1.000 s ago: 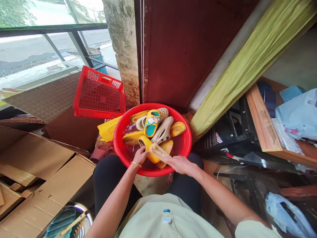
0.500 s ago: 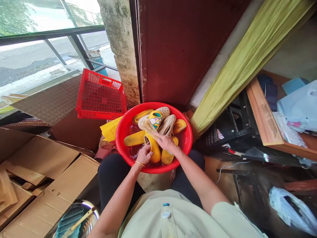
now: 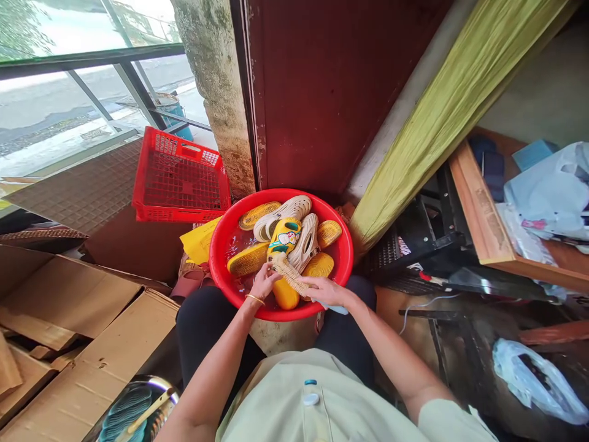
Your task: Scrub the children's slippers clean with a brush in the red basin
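Between my knees stands a red basin [image 3: 219, 279] of water with several yellow and beige shoes in it. My right hand [image 3: 327, 291] is closed on one end of a beige scrub brush [image 3: 291, 274], which lies across a yellow clog [image 3: 285, 296]. My left hand [image 3: 264, 283] grips the rim of that clog, its fingertips close to the brush. Just beyond lie a yellow clog with a cartoon patch [image 3: 284, 236] and beige clogs [image 3: 304, 244]. Something pale blue [image 3: 338, 309] shows under my right hand; I cannot make out what it is.
A red plastic crate [image 3: 181, 212] stands behind the basin on the left, near a yellow sheet [image 3: 200, 241]. Flattened cardboard [image 3: 110, 350] lies at my left. A dark red door [image 3: 340, 92] rises behind, with a yellow-green curtain [image 3: 442, 123] hanging at the right.
My right hand has moved right and towards me, swinging the brush onto the near yellow clog. My left hand has shifted slightly left and up. The view has turned a little.
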`<state>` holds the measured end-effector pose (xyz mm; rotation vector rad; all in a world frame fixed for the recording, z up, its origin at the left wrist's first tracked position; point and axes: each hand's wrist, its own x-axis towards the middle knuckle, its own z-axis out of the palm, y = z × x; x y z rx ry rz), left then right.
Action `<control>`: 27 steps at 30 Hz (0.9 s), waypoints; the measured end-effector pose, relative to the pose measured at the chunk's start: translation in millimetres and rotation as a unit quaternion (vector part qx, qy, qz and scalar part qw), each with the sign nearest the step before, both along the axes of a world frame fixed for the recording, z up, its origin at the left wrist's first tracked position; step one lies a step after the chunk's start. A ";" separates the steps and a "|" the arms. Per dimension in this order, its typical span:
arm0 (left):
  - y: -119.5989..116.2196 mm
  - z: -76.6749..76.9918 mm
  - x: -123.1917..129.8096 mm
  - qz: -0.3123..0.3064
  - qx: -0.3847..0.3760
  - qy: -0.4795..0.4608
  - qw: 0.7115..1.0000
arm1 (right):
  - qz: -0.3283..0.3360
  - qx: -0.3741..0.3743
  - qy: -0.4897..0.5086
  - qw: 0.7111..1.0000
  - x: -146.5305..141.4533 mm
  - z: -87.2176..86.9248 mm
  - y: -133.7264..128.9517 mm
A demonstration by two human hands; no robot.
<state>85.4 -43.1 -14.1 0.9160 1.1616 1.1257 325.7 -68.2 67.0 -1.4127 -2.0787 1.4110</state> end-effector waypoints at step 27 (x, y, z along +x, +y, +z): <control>-6.0 8.5 -7.5 0.085 0.287 0.282 0.911 | 0.079 0.169 -0.339 0.922 -32.4 47.7 -25.6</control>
